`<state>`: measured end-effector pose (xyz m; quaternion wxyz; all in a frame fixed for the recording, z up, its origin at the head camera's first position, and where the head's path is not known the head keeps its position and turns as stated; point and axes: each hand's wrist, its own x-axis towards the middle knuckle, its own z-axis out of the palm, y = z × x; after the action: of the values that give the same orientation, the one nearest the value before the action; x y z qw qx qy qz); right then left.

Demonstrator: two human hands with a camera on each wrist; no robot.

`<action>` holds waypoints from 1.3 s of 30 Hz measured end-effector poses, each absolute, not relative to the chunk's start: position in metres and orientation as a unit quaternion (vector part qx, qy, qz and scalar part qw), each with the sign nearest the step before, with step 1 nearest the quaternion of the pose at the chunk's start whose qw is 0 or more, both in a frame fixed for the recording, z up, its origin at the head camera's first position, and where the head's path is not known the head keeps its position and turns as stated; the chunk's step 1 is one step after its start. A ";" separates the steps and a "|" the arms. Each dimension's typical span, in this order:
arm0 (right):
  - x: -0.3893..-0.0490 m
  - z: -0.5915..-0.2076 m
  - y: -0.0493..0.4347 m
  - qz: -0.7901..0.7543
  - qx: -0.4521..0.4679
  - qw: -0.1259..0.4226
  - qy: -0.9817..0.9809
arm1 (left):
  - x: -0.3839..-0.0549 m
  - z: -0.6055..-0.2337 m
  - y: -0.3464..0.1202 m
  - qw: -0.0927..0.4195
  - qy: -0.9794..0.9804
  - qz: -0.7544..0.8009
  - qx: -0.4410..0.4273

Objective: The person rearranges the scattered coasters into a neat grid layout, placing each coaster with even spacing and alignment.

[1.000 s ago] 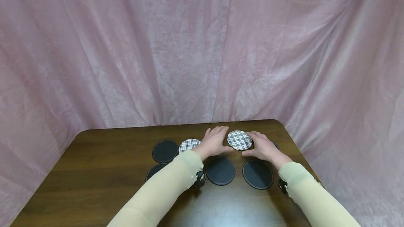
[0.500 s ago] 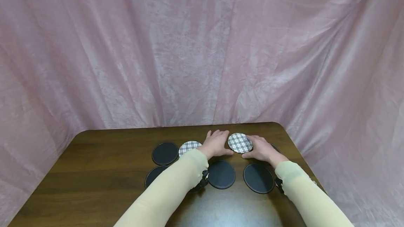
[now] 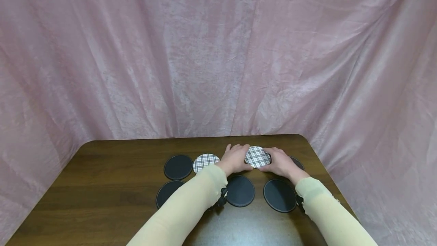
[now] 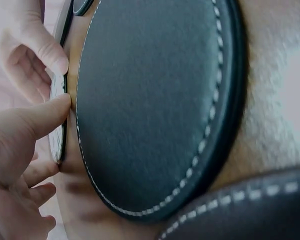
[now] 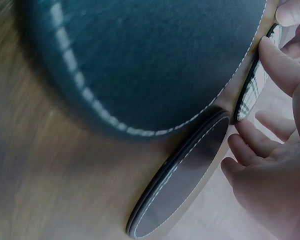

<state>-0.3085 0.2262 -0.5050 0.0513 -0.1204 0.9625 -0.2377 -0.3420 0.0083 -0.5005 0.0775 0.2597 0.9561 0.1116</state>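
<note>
A round coaster (image 3: 257, 156) with a white plaid face and dark edge lies near the table's back edge, between my two hands. My left hand (image 3: 234, 161) holds its left side, thumb at the near edge and fingers round the side. My right hand (image 3: 281, 163) grips the right side the same way, with its thumb on the near edge in the right wrist view. Both thumbs come close together along the coaster's edge (image 4: 57, 137) in the left wrist view. Just in front lie two black stitched coasters, one (image 3: 240, 191) nearer the left hand, the other (image 3: 280, 196) nearer the right.
Left of my hands are a second plaid coaster (image 3: 205, 161) and two dark coasters, one behind (image 3: 178, 167) and one nearer (image 3: 168, 192), partly under my left sleeve. Another dark coaster (image 3: 297, 162) peeks out past the right hand. A pink curtain (image 3: 205, 67) hangs behind the wooden table (image 3: 85, 193).
Both hands have closed in on the plaid coaster, the left now reaching its edge. The coaster has shifted slightly left. The head view has tilted up a little.
</note>
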 end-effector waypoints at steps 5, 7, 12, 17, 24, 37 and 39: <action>-0.311 -0.507 0.221 -0.248 -0.118 0.049 0.960 | -0.345 -0.507 0.012 0.070 0.957 0.118 0.256; -0.312 -0.508 0.220 -0.250 -0.116 0.048 0.960 | -0.347 -0.510 0.013 0.061 0.957 0.122 0.257; -0.314 -0.510 0.218 -0.247 -0.119 0.045 0.960 | -0.348 -0.511 0.008 0.032 0.955 0.110 0.275; -0.317 -0.511 0.215 -0.241 -0.132 0.031 0.961 | -0.345 -0.504 0.001 0.006 0.954 0.077 0.288; -0.319 -0.512 0.206 -0.242 -0.149 0.027 0.958 | -0.342 -0.497 -0.016 0.000 0.953 0.063 0.296; -0.320 -0.510 0.178 -0.263 -0.165 0.055 0.949 | -0.336 -0.500 -0.053 0.022 0.956 0.097 0.276; -0.319 -0.510 0.174 -0.262 -0.167 0.057 0.949 | -0.334 -0.501 -0.058 0.025 0.957 0.103 0.269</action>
<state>-0.3194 0.1740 -0.5103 0.0569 -0.1666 0.9489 -0.2621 -0.3340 -0.0578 -0.5007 0.0254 0.2695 0.9571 0.1032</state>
